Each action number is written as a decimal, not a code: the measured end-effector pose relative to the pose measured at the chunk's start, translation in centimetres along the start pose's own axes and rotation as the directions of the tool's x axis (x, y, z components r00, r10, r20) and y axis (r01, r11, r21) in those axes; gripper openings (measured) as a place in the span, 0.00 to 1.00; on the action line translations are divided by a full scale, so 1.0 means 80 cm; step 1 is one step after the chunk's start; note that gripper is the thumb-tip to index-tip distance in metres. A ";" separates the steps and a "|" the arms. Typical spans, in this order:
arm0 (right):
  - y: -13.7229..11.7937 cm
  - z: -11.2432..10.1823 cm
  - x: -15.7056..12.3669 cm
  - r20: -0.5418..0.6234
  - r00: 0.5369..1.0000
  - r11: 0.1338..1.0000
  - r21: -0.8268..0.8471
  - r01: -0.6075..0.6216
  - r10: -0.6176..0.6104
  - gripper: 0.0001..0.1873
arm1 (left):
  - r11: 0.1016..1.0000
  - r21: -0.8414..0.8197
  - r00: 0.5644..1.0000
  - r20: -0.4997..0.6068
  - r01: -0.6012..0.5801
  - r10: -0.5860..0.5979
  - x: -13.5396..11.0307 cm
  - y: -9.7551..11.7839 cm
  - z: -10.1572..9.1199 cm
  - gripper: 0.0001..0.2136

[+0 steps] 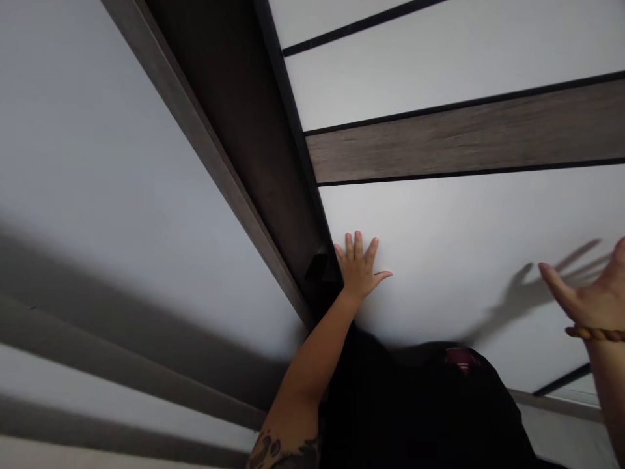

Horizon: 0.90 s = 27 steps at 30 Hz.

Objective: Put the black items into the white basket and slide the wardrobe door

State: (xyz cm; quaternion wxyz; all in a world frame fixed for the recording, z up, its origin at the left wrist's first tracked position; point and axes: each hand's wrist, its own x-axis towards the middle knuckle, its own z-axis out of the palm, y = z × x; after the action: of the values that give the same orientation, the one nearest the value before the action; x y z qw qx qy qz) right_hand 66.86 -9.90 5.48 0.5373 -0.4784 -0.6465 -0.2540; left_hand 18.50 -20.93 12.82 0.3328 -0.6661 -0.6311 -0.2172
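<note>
A large white sliding door panel [449, 247] with black trim and a grey wood-look band [463, 130] fills the right side of the view. Flat against its left edge lies my left hand [360, 270], fingers spread, holding nothing. My right hand [598, 299] is lifted at the far right, with thumb and fingers apart and a beaded bracelet at the wrist. It casts a shadow on the white panel; part of this hand is cut off by the frame's edge. Left of the panel, a dark gap [234, 124] shows beside the door frame.
A grey-brown wooden side board [209, 150] borders the gap on its left. Beyond it stands a pale wall [122, 176] with shadow bands across its lower part. A small dark object [316, 266] sits low in the gap; its kind is unclear.
</note>
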 end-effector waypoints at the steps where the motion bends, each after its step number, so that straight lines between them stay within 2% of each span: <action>1: 0.012 -0.002 0.002 0.022 0.999 0.999 0.001 -0.050 0.050 0.63 | 1.000 0.005 1.000 -0.001 0.012 -0.012 0.000 -0.003 0.001 0.53; 4: 0.029 0.005 0.004 0.102 0.982 0.986 0.019 -0.164 0.161 0.65 | 0.999 0.011 0.999 -0.021 0.045 -0.045 -0.001 -0.010 0.005 0.53; 10: 0.022 0.037 0.001 0.086 0.994 0.997 0.033 -0.068 0.065 0.66 | 0.996 -0.003 0.995 -0.021 0.093 -0.093 -0.003 -0.019 0.006 0.55; 14: 0.011 0.033 -0.003 0.111 0.993 0.999 0.023 -0.040 0.037 0.63 | 0.989 -0.039 0.988 -0.061 0.142 -0.144 -0.004 -0.018 0.010 0.51; 19: 0.014 0.027 -0.016 0.140 0.989 0.998 0.050 0.041 -0.048 0.59 | 0.977 -0.066 0.969 -0.133 0.202 -0.210 -0.004 -0.008 0.018 0.45; 24: 0.014 0.025 -0.024 0.169 0.983 0.995 0.078 0.060 -0.073 0.52 | 0.955 -0.086 0.941 -0.165 0.285 -0.296 0.000 0.001 0.017 0.44; 27: 0.009 0.022 -0.023 0.162 0.981 0.993 0.081 0.091 -0.103 0.52 | 0.942 -0.094 0.925 -0.179 0.324 -0.336 0.002 0.004 0.012 0.44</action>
State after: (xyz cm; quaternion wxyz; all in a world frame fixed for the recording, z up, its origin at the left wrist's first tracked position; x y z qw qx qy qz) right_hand 66.62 -8.78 3.12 0.4859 -0.4457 -0.7204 -0.2152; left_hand 18.71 -20.09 12.22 0.3299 -0.5365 -0.6920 -0.3528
